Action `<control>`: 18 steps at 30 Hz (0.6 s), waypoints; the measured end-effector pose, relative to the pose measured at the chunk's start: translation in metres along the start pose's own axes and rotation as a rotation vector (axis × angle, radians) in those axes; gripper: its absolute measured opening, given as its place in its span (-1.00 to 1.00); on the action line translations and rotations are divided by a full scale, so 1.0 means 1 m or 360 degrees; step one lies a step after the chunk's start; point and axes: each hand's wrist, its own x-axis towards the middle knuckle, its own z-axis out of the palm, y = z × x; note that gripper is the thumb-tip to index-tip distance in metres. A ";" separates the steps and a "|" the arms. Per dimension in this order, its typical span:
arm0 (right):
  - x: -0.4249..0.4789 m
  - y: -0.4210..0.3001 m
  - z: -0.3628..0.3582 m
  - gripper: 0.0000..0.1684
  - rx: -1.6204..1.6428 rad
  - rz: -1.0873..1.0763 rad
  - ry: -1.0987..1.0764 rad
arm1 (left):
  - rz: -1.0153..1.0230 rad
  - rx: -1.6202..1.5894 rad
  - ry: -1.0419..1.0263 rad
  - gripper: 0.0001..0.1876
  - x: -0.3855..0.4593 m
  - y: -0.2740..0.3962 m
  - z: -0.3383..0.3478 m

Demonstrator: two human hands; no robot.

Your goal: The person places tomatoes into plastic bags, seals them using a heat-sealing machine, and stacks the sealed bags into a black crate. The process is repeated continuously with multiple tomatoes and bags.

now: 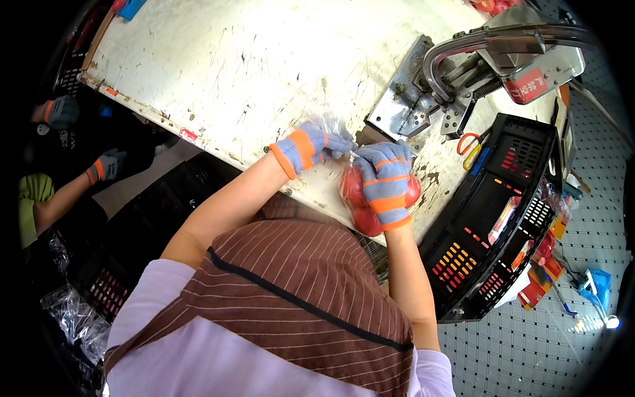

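A clear plastic bag (pixel 353 191) of round red fruit, perhaps tomatoes or apples, rests at the near edge of the white, scratched worktable (pixel 223 84). My right hand (pixel 386 178), in a grey glove with orange bands, lies over the bag and grips it near its gathered neck. My left hand (pixel 312 146), gloved alike, is at the neck from the other side, its fingers around the loose plastic film. Just beyond my hands stands a metal bench machine (pixel 421 99), probably a bag-neck sealer, with a curved guide rail; the bag does not appear to touch it.
Scissors with orange and yellow handles (pixel 469 150) lie beside a black plastic crate (pixel 476 223) on the right. At the far left are a co-worker's gloved hands (pixel 108 166). Crumpled clear bags (pixel 79 322) sit lower left. More bagged red fruit (pixel 488 6) is at the top right.
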 end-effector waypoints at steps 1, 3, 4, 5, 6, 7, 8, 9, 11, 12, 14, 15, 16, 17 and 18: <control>-0.001 -0.001 0.001 -0.91 0.0008 -0.0011 0.0006 | 0.0011 0.0081 -0.0016 -0.82 0.001 -0.001 -0.004; -0.002 -0.002 0.003 -0.90 -0.0031 -0.0030 0.0039 | 0.0034 0.0246 -0.0050 -0.76 0.003 -0.001 -0.009; -0.002 -0.003 0.004 -0.90 -0.0050 -0.0041 0.0056 | 0.0100 0.0567 -0.0070 -0.71 0.006 0.001 -0.012; -0.002 -0.002 0.005 -0.90 -0.0023 -0.0017 0.0047 | 0.0165 0.0888 -0.0089 -0.66 0.010 0.003 -0.014; -0.003 0.000 0.006 -0.91 -0.0001 0.0009 0.0039 | 0.0230 0.1209 -0.0116 -0.61 0.011 0.006 -0.011; -0.003 0.001 0.006 -0.91 0.0022 0.0035 0.0032 | 0.0280 0.1172 -0.0100 -0.58 0.009 0.007 -0.007; -0.003 0.002 0.006 -0.91 0.0007 0.0038 0.0024 | 0.0330 0.1135 -0.0084 -0.56 0.006 0.008 -0.002; -0.002 0.003 0.006 -0.91 -0.0006 0.0037 0.0017 | 0.0383 0.1098 -0.0065 -0.53 0.003 0.009 0.002; -0.002 0.004 0.006 -0.92 -0.0021 0.0034 0.0006 | 0.0531 0.1100 -0.0040 -0.53 -0.002 0.006 0.004; -0.002 0.005 0.006 -0.92 -0.0026 0.0032 0.0000 | 0.0606 0.1097 -0.0030 -0.53 -0.003 0.005 0.004; -0.003 0.007 0.007 -0.93 -0.0021 0.0037 -0.0008 | 0.0546 0.0957 0.0037 -0.53 0.000 0.000 0.004; -0.003 0.008 0.009 -0.93 -0.0010 0.0040 -0.0011 | 0.0517 0.0885 0.0073 -0.53 0.001 -0.002 0.004; -0.003 0.008 0.009 -0.94 0.0001 0.0042 -0.0014 | 0.0420 0.0746 0.0119 -0.57 0.002 -0.003 0.005; -0.003 0.006 0.008 -0.94 -0.0018 0.0029 -0.0040 | 0.0324 0.0605 0.0165 -0.60 0.003 -0.004 0.006; -0.002 0.003 0.006 -0.94 -0.0036 0.0019 -0.0065 | 0.0225 0.0465 0.0208 -0.64 0.002 -0.003 0.007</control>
